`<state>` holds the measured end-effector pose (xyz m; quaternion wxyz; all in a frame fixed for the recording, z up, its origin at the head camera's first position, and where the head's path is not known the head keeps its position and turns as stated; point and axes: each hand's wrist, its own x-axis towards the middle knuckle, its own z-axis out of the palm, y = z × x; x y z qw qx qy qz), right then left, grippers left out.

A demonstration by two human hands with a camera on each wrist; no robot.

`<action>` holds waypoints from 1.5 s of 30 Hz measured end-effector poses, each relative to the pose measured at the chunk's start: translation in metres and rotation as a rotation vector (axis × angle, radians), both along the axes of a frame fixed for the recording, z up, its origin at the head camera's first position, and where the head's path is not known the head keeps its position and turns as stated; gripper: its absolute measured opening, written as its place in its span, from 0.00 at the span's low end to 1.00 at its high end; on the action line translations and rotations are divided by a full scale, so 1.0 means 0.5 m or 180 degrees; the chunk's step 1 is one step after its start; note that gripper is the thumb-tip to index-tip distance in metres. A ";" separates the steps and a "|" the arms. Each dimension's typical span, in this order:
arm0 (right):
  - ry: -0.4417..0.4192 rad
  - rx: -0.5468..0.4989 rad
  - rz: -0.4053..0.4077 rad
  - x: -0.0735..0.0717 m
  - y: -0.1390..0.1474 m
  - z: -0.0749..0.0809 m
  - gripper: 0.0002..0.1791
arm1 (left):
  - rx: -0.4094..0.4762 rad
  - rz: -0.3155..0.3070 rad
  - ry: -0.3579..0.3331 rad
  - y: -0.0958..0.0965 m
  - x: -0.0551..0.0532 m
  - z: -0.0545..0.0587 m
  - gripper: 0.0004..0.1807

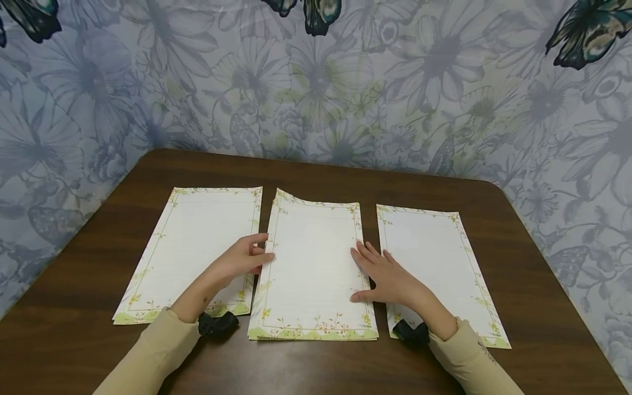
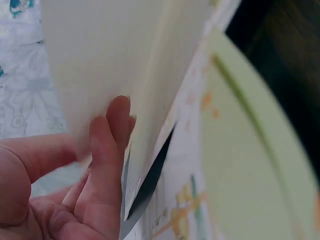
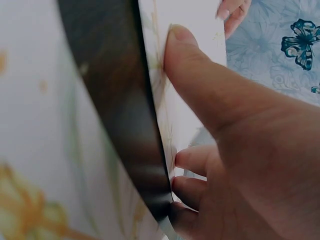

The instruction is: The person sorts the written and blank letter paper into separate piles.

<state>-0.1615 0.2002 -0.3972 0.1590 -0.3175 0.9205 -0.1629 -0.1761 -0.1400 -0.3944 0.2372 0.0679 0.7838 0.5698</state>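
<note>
Three stacks of bordered stationery paper lie side by side. At the left edge of the middle stack (image 1: 308, 263), my left hand (image 1: 244, 257) pinches the top sheet (image 2: 110, 55), thumb on its printed face and fingers behind it. That sheet's edge is raised, and a gap shows under it in the left wrist view. On the stack's right edge rests my right hand (image 1: 387, 274), fingers spread and thumb (image 3: 187, 55) laid on the margin. The left stack (image 1: 207, 236) is partly hidden behind my left hand; my right forearm crosses the right stack (image 1: 434, 258).
A dark brown wooden table (image 1: 316, 367) carries all the paper, with narrow strips of wood between the stacks. Beyond its far edge is a floral wall covering (image 1: 316, 99) with butterflies. Black straps (image 1: 217, 323) sit at both wrists.
</note>
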 end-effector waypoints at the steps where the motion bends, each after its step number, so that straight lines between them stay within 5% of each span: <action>1: -0.0013 -0.0011 -0.0002 0.000 0.000 -0.001 0.53 | -0.0019 -0.0012 0.0019 -0.002 0.001 -0.002 0.37; 8: -0.0125 -0.0258 -0.0139 0.000 -0.002 -0.004 0.55 | -0.0122 0.0019 0.0003 -0.006 0.009 -0.009 0.39; 17: -0.0172 -0.1410 -0.1311 -0.016 0.005 0.008 0.38 | -0.0050 0.0131 0.0011 -0.010 0.015 -0.009 0.39; 26: -0.0629 -0.2131 -0.1739 -0.013 0.002 0.024 0.20 | 0.0123 0.0096 0.0052 -0.012 0.016 0.008 0.41; 30: -0.0643 -0.2293 -0.1928 -0.016 0.012 0.037 0.13 | 0.0098 0.0125 0.0114 -0.001 0.009 0.018 0.41; 36: -0.0617 -0.2288 -0.2156 -0.026 0.061 0.064 0.14 | 0.0164 0.0075 0.0294 0.042 -0.017 0.043 0.20; 40: -0.0576 -0.2157 -0.2244 -0.027 0.111 0.085 0.17 | 0.0247 -0.0042 0.0222 0.089 -0.036 0.069 0.13; 45: -0.0535 -0.1959 -0.2296 -0.022 0.184 0.112 0.23 | 0.0267 -0.0204 0.0013 0.162 -0.058 0.093 0.17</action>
